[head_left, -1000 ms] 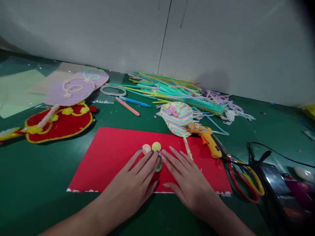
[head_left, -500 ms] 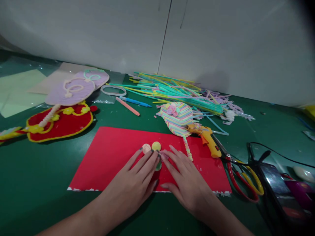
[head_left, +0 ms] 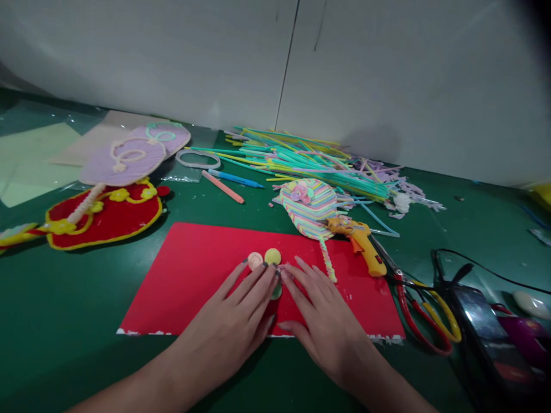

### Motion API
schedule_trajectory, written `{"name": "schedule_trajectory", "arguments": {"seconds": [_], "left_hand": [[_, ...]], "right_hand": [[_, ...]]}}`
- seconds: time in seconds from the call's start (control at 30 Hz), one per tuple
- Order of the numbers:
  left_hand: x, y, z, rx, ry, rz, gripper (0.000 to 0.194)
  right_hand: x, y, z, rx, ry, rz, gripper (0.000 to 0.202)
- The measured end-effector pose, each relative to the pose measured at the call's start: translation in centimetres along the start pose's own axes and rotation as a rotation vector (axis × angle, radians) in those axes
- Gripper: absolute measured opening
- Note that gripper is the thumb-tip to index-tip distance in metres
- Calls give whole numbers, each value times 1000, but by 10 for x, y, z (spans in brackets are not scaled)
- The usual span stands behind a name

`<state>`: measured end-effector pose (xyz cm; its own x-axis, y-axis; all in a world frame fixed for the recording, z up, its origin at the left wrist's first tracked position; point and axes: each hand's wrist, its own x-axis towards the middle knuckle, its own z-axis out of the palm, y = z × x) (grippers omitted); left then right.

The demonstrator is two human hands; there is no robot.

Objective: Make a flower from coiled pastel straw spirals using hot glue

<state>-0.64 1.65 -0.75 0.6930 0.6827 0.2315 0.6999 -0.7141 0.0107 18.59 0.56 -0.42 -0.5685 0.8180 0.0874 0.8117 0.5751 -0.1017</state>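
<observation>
Small round coils lie in a cluster on a red sheet [head_left: 198, 261]: a pink coil [head_left: 255, 261], a yellow coil [head_left: 272, 256] and a green coil [head_left: 276, 291], the last partly covered by fingers. My left hand [head_left: 239, 307] has its fingers stretched over the cluster, fingertips touching it, thumb apart. From the other side my right hand [head_left: 325, 312] reaches in with spread fingers, its fingertips at the cluster's right edge. Whatever lies under the fingertips is hidden. Just beyond my right hand is a striped fan [head_left: 312, 209] with a twisted handle and small round coils on it.
An orange glue gun [head_left: 364, 246] rests across the fan's edge, beside red-and-yellow scissors [head_left: 424, 312]. Behind lies a heap of pipe cleaners [head_left: 301, 155]. A blue pen [head_left: 236, 178] and a pink pen [head_left: 224, 187] lie near a red fan [head_left: 107, 215] and purple fans [head_left: 124, 158].
</observation>
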Motion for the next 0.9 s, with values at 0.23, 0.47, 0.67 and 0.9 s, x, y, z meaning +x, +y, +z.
{"name": "schedule_trajectory", "arguments": {"seconds": [0.23,0.47,0.67,0.9], "left_hand": [[0,0,0,-9,0,0,41],[0,-1,1,-17,2,-6,41],[1,-1,0,-19,11,3,41],[-1,-1,0,-37,18,-11,41]], "right_hand": [[1,-4,2,23,19,29,49],[0,3,-2,59,-19,-13,51],[1,0,0,54,10,6,47],[0,14,-5,272,89,87,43]]}}
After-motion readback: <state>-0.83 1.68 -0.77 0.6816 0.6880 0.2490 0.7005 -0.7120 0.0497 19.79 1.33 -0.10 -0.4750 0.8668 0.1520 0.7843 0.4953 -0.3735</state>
